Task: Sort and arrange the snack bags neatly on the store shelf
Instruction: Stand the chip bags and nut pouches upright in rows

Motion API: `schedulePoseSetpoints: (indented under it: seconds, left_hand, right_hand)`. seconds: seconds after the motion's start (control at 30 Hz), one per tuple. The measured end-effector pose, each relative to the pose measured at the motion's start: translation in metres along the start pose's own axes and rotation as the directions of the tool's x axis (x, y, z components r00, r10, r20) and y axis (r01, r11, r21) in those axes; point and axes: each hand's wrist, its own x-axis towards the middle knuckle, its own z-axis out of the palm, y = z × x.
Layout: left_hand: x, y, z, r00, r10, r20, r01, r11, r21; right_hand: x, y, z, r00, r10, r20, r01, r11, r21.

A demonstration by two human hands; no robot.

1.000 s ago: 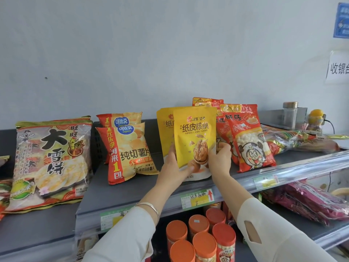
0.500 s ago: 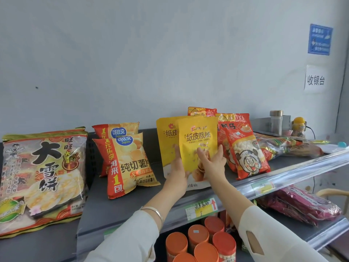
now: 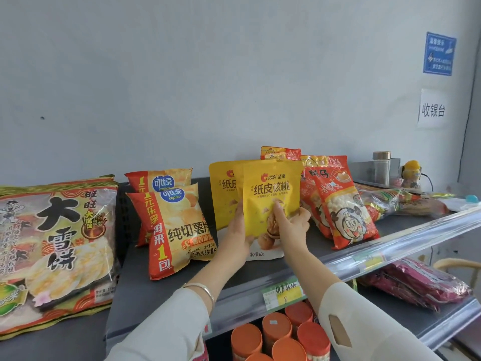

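Together, left hand (image 3: 235, 235) and right hand (image 3: 292, 225) hold yellow bag (image 3: 269, 190).

On the upper shelf (image 3: 260, 268) two chip bags (image 3: 177, 230) stand one just behind the other, with a big cracker bag (image 3: 52, 251) leaning to their left. Right of the chips, the front nut pouch (image 3: 268, 194) overlaps the rear nut pouch (image 3: 223, 194), which shows at its left. The left hand (image 3: 236, 230) grips the front one's left edge, the right hand (image 3: 291, 225) its lower right. Further right lean stacked puff bags (image 3: 343, 209), then wrapped packs (image 3: 398, 201) lying flat, a jar (image 3: 381, 165) behind. Below, canisters (image 3: 276, 329) stand under the pouches, flat bags (image 3: 416, 282) to their right
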Motion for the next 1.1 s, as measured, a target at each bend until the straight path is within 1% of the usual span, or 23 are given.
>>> schedulePoseSetpoints:
  seconds: [0.07, 0.13, 0.2, 0.23, 0.27, 0.33, 0.37, 0.43, 0.5, 0.6, 0.67, 0.77, 0.9, 0.97, 1.0, 1.03, 1.1]
  left_hand:
    - [-0.001, -0.003, -0.006, 1.000, 0.014, 0.022, -0.012, 0.995, -0.096]
    - [0.000, 0.000, -0.014, 1.000, 0.009, -0.019, -0.012, 0.984, -0.178]
    - [0.006, 0.003, -0.023, 0.986, -0.036, -0.161, -0.004, 0.971, -0.238]
    - [0.011, 0.003, -0.027, 0.968, -0.060, -0.244, 0.000, 0.971, -0.239]
    - [0.017, 0.001, -0.032, 0.946, -0.079, -0.314, 0.010, 0.976, -0.216]
    - [0.030, -0.005, -0.037, 0.915, -0.109, -0.389, 0.051, 0.986, -0.157]
    - [0.036, -0.009, -0.039, 0.911, -0.139, -0.388, 0.088, 0.985, -0.148]
    - [0.046, -0.014, -0.039, 0.912, -0.226, -0.341, 0.166, 0.966, -0.196]
    - [0.051, -0.016, -0.037, 0.910, -0.302, -0.283, 0.213, 0.928, -0.307]
    - [0.054, -0.016, -0.030, 0.894, -0.408, -0.184, 0.267, 0.815, -0.514]
    - [0.052, -0.014, -0.024, 0.877, -0.451, -0.166, 0.300, 0.783, -0.544]
    - [0.048, -0.015, -0.013, 0.885, -0.416, -0.208, 0.249, 0.801, -0.544]
    - [0.042, -0.014, -0.004, 0.918, -0.339, -0.208, 0.157, 0.789, -0.594]
    - [0.041, -0.014, -0.001, 0.928, -0.323, -0.186, 0.152, 0.784, -0.602]
    - [0.041, -0.013, -0.001, 0.933, -0.313, -0.177, 0.157, 0.798, -0.581]
    - [0.041, -0.012, 0.000, 0.934, -0.312, -0.174, 0.174, 0.823, -0.541]
    - [0.042, -0.014, 0.001, 0.913, -0.364, -0.186, 0.246, 0.852, -0.462]
  right_hand:
    - [0.002, 0.001, 0.003, 0.999, 0.003, -0.039, -0.003, 1.000, -0.006]
    - [0.006, 0.001, 0.003, 0.997, 0.005, -0.074, -0.008, 1.000, -0.030]
    - [0.009, 0.000, 0.001, 0.996, -0.009, -0.093, 0.005, 0.999, -0.046]
    - [0.010, -0.001, 0.000, 0.996, -0.021, -0.092, 0.016, 0.998, -0.052]
    - [0.011, -0.002, -0.001, 0.996, -0.037, -0.083, 0.032, 0.998, -0.060]
    - [0.011, -0.001, -0.002, 0.996, -0.073, -0.049, 0.068, 0.994, -0.084]
    - [0.010, 0.000, -0.003, 0.996, -0.088, -0.029, 0.084, 0.991, -0.101]
    - [0.008, 0.002, -0.004, 0.994, -0.107, 0.008, 0.107, 0.985, -0.132]
    - [0.007, 0.002, -0.006, 0.993, -0.109, 0.037, 0.114, 0.983, -0.147]
    - [0.008, 0.001, -0.005, 0.991, -0.099, 0.090, 0.115, 0.973, -0.198]
    - [0.010, 0.000, -0.003, 0.990, -0.094, 0.105, 0.117, 0.963, -0.242]
    - [0.016, 0.001, -0.003, 0.993, -0.079, 0.087, 0.101, 0.954, -0.283]
    - [0.026, 0.006, -0.008, 0.996, -0.064, 0.066, 0.080, 0.957, -0.280]
    - [0.031, 0.007, -0.009, 0.996, -0.069, 0.058, 0.082, 0.962, -0.262]
    - [0.033, 0.007, -0.009, 0.996, -0.068, 0.057, 0.080, 0.965, -0.251]
    - [0.035, 0.007, -0.008, 0.996, -0.062, 0.060, 0.075, 0.967, -0.242]
    - [0.039, 0.007, -0.006, 0.996, -0.052, 0.078, 0.069, 0.972, -0.223]
